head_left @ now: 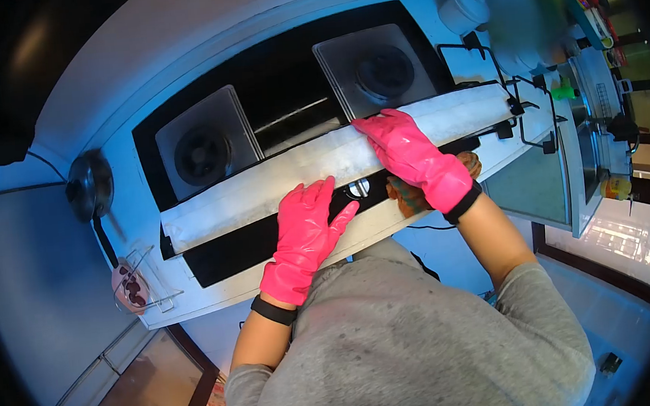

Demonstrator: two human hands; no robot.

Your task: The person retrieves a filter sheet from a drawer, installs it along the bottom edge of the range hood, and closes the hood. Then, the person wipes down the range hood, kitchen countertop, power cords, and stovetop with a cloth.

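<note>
Grey shirt (412,341) fills the foreground. Beyond it, a long pale strip (277,178) spans the front of the black stove (278,92), its long axis rising from lower left to upper right. Left hand (306,231), pink-gloved, meets its near edge, thumb spread wide; right hand (413,154) lies across it, grip unclear, fingertips at the far edge.

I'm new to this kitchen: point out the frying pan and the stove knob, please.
Frying pan (98,183), head view: on its round body.
Stove knob (358,189), head view: on its front face.
</note>
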